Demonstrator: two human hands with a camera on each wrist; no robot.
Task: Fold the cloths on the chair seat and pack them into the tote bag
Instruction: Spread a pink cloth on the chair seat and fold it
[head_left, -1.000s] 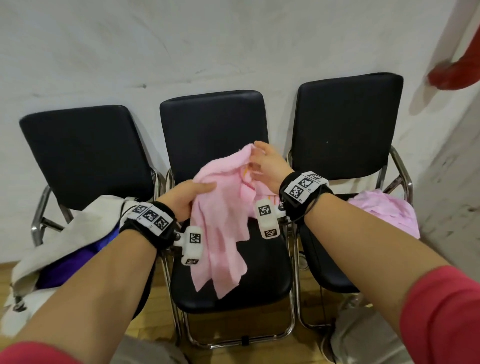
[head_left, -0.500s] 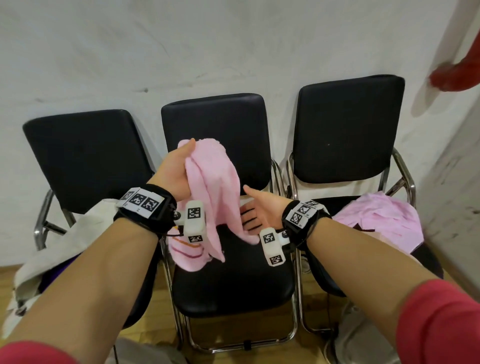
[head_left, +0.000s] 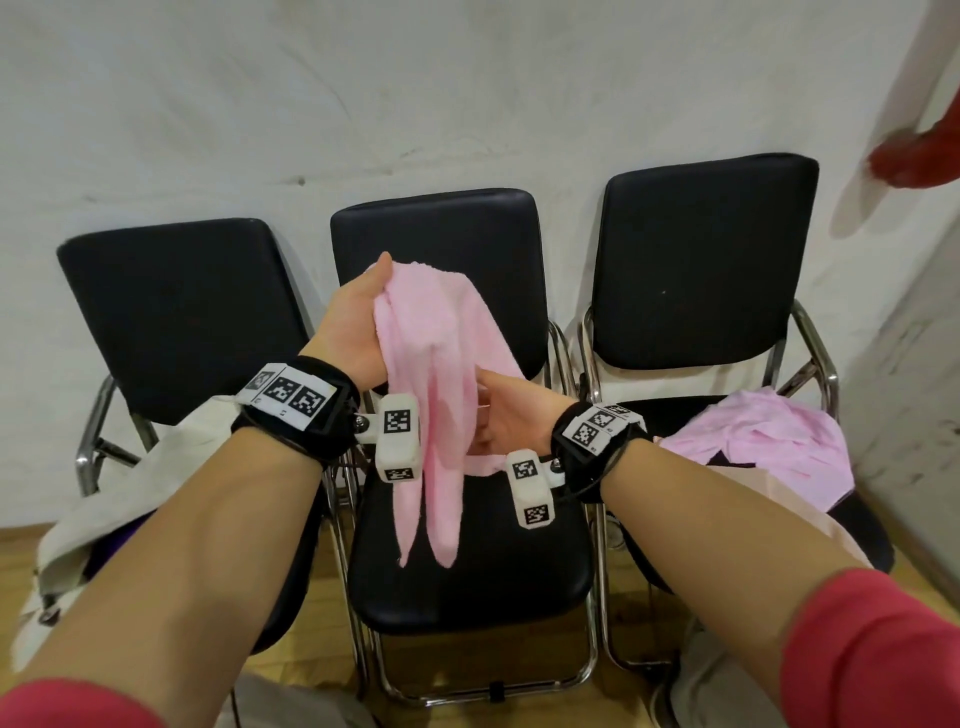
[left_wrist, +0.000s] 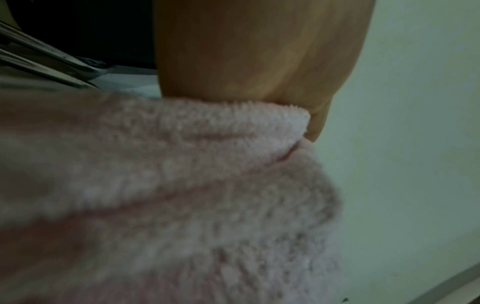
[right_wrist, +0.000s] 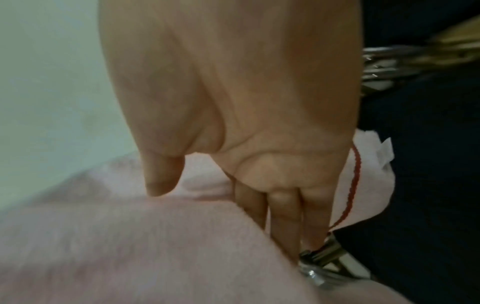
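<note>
A fluffy pink cloth (head_left: 439, 358) hangs over the middle chair seat (head_left: 467, 577), doubled over, with two ends dangling. My left hand (head_left: 363, 317) grips its top fold; in the left wrist view the thumb (left_wrist: 259, 51) presses onto the cloth (left_wrist: 182, 185). My right hand (head_left: 498, 415) is at the cloth's middle. Its fingers (right_wrist: 280, 216) are straight behind the fabric and the thumb (right_wrist: 161, 181) is spread in front of it. More pink cloths (head_left: 753, 441) lie heaped on the right chair. The off-white tote bag (head_left: 130, 493) slumps on the left chair, with something purple inside.
Three black padded chairs with chrome frames stand side by side against a white wall (head_left: 467, 104). The floor (head_left: 311, 670) below is wooden. A red object (head_left: 919, 161) shows at the upper right edge. Pale fabric (head_left: 727, 675) lies under the right chair.
My right hand let go of the cloth's top, dropped, then moved in to its middle. My left hand lifted the cloth higher, and its ends now hang straight down.
</note>
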